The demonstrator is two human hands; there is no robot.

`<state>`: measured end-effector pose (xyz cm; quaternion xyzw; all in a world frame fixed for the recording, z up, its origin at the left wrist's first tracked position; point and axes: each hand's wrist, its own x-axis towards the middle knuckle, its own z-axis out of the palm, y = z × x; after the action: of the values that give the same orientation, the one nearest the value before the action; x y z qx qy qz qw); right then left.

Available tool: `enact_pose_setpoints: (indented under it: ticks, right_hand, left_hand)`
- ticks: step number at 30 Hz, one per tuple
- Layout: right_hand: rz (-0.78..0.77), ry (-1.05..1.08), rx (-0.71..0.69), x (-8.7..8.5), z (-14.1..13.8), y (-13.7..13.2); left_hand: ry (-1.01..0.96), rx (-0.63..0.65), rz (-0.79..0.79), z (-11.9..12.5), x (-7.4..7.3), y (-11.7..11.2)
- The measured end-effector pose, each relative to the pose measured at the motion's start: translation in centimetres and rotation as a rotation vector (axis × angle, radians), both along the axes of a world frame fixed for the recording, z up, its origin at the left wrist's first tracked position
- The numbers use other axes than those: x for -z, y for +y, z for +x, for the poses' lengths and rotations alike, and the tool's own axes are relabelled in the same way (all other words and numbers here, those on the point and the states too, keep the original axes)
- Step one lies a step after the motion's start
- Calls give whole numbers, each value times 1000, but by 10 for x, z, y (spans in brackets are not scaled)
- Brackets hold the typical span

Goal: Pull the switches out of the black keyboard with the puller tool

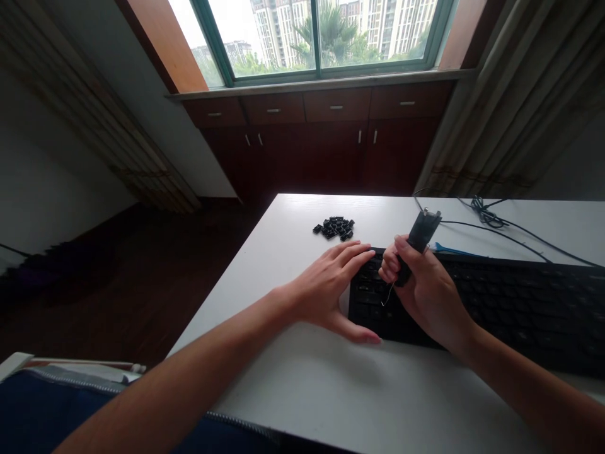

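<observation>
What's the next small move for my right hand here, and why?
Probably settle the wire around the nearest key: your right hand holds the keycap puller with that wire at the black keyboard, and loose keycaps lie piled nearby.

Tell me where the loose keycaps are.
In the head view, the loose keycaps lie piled on the white desk, just beyond the left hand and the keyboard's left end.

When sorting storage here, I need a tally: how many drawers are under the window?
4, side by side under the windowsill: leftmost drawer, second drawer, third drawer, rightmost drawer.
</observation>
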<state>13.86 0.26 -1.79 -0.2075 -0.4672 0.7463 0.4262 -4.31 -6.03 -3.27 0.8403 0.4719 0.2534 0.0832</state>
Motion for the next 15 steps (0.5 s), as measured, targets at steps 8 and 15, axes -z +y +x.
enact_pose_setpoints:
  ticks: [8, 15]
  right_hand:
    - [22, 25, -29, 7, 4, -5]
    - [73, 28, -15, 10, 6, -10]
  left_hand:
    - [-33, 15, 128, 6, 2, 0]
    - [-63, -16, 161, 10, 2, -2]
